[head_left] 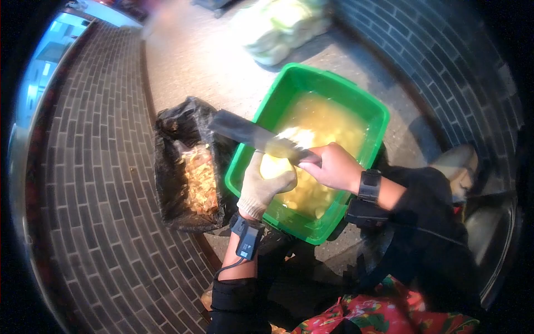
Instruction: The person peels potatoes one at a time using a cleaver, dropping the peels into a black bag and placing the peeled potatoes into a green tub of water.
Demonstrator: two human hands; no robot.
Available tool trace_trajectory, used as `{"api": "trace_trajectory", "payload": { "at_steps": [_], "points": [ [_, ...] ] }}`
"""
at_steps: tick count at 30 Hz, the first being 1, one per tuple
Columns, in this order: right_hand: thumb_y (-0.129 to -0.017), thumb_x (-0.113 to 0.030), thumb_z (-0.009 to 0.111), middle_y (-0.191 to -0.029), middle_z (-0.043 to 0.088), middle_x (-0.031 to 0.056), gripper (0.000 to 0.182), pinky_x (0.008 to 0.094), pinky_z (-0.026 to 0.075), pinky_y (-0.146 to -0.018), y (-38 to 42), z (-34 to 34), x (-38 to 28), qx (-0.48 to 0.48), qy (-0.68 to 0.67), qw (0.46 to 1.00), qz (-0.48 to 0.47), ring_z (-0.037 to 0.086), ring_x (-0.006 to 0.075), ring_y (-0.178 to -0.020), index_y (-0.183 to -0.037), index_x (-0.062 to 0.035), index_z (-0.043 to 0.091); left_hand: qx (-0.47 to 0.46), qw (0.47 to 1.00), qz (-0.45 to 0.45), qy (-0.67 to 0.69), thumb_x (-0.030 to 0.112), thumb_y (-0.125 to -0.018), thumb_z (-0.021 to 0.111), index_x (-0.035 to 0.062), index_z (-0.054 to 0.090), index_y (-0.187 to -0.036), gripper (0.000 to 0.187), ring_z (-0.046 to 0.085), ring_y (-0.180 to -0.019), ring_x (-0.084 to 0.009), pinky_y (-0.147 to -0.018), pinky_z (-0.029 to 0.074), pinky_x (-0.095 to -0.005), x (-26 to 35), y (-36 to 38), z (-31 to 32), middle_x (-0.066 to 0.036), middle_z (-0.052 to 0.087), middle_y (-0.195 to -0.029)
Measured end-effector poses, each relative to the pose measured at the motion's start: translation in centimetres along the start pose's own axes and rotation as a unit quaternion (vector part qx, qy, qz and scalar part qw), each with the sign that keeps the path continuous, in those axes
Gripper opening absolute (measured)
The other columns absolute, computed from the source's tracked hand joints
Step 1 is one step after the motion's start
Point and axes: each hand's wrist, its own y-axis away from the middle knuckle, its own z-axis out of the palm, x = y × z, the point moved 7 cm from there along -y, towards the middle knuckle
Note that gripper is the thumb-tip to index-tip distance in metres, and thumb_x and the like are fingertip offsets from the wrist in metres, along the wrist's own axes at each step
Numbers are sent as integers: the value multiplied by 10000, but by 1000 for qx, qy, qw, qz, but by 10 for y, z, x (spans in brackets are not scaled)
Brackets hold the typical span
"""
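My left hand (258, 188), in a pale knit glove, is closed round a peeled yellow potato (275, 166) above the near left side of a green tub (380, 131). My bare right hand (337, 171) grips the handle of a broad-bladed knife (242, 132). Its blade reaches left across the top of the potato and past the tub's rim; whether the edge touches the potato is hard to tell. Cloudy yellowish water (328, 119) fills much of the tub, with several pale peeled pieces showing in it.
Left of the tub stands a container lined with a black plastic bag (186, 114), holding peelings (200, 181). A bulky clear bag of pale green produce (281, 28) lies beyond the tub. Brick-patterned surfaces (103, 139) run along both sides. A red floral cloth (372, 312) covers my lap.
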Motion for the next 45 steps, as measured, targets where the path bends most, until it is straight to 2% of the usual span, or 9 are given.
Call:
{"api": "trace_trajectory", "payload": {
  "at_steps": [4,14,20,22,26,30,40,43,45],
  "points": [
    [-858,-270,630,-766,656,230,263,450,515,-673,2,3,1,9,-6,1000,6,647,390,-717,-948,-38,717,8,997,10,-72,106,-727,802,41,534,-1223,568,606,-962,-142,-820,520,-290,-9,-2,-6,-52,625,-1074],
    [-881,-240,607,-733,644,228,218,480,504,-663,7,6,-7,84,89,992,26,635,409,-695,-880,-43,698,137,983,-6,120,56,-763,799,55,520,-1222,537,571,-967,-130,-821,514,-261,-32,-2,6,-47,578,-1089],
    [-888,-242,603,-731,637,241,231,466,503,-654,8,10,10,97,-18,993,67,636,420,-710,-896,-30,693,135,983,2,127,104,-754,814,52,515,-1268,596,579,-994,-158,-860,519,-280,-31,4,11,-75,579,-1114],
    [-884,-160,638,-789,704,188,210,356,518,-679,7,11,19,86,-34,991,93,689,260,-704,-969,24,693,137,982,-6,129,121,-743,820,48,503,-1298,643,582,-1013,-164,-875,517,-285,-33,5,15,-84,578,-1139],
    [-872,-133,643,-803,711,183,217,350,524,-703,-2,11,40,136,-106,983,63,693,252,-730,-972,57,680,97,993,-17,64,170,-708,838,31,447,-1387,796,576,-1078,-174,-917,507,-301,-32,5,24,-112,571,-1218],
    [-854,-168,651,-770,686,191,253,375,518,-695,-12,-24,26,88,-23,989,114,685,281,-727,-957,62,667,-20,999,26,33,123,-727,797,-12,309,-1482,909,541,-1126,-176,-971,457,-306,-25,2,41,-100,529,-1299],
    [-852,-191,653,-784,656,249,239,432,510,-722,-14,-30,40,14,150,982,111,659,385,-767,-871,47,674,-63,989,-82,104,193,-736,825,33,374,-1445,856,569,-1046,-179,-890,498,-304,-55,-9,39,-106,569,-1183],
    [-848,-206,646,-807,663,247,222,483,505,-747,-17,-36,40,23,128,984,118,655,407,-791,-849,12,692,-62,988,-137,31,180,-781,758,58,345,-1436,785,595,-1060,-255,-905,522,-374,-60,-6,33,-127,562,-1224],
    [-849,-197,642,-789,662,245,213,477,504,-736,-19,-40,41,42,91,990,96,651,409,-773,-845,10,691,-53,957,-171,229,212,-819,699,80,423,-1352,614,622,-1024,-336,-873,546,-472,-62,-5,34,-173,569,-1226]
  ]
}}
